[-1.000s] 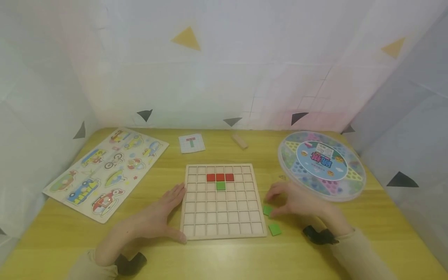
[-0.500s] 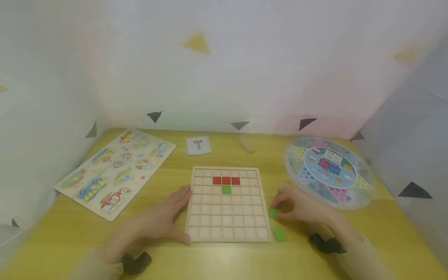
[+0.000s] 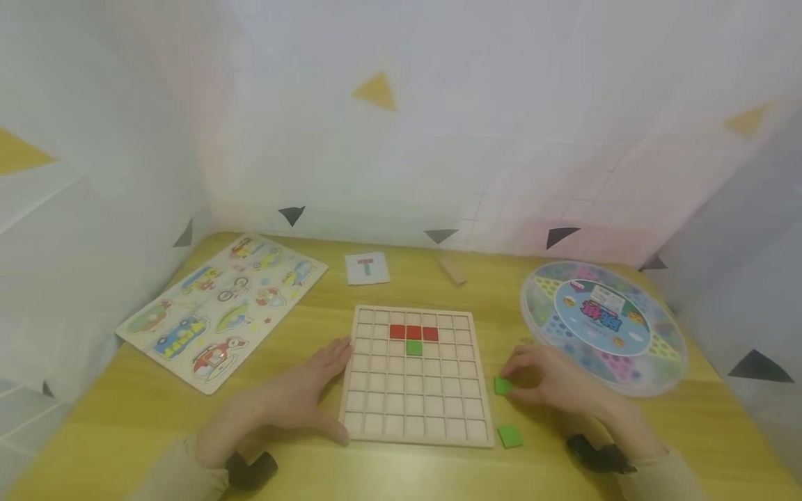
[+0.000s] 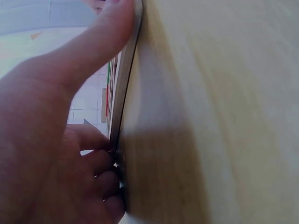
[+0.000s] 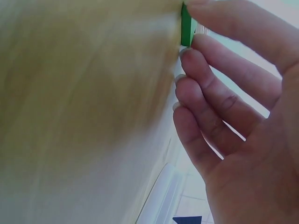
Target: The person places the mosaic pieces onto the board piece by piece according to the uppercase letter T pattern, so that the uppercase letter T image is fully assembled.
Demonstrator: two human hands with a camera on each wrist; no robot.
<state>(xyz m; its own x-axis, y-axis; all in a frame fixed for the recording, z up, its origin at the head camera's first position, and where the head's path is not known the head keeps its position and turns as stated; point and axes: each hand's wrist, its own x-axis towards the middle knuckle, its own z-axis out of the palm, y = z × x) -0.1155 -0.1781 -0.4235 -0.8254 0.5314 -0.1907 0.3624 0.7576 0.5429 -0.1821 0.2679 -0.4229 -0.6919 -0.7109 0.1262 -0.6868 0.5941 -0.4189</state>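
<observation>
Flat green square tile (image 3: 502, 385) being pinched by the right hand (image 3: 554, 379)

By its edges the tile is being gripped, the right thumb and fingers (image 5: 211, 50) being narrowed to its width; whether any lift is being given off the yellow wood-grain tabletop (image 3: 432, 473) cannot be told. And look where it is being held: just beside the right rim of the pale wooden grid board (image 3: 413, 403), left of the palm. No long axis is being offered by a square. From these fingers the green tile set in the board (image 3: 414, 347), below three red square tiles (image 3: 413, 332), is being seen leftward and a little farther off. Nearer the person, a second loose green tile (image 3: 510, 436) is being left untouched. Meanwhile the board's left edge is being touched by the left hand (image 3: 301, 396), fingers and thumb being spread wide.
</observation>
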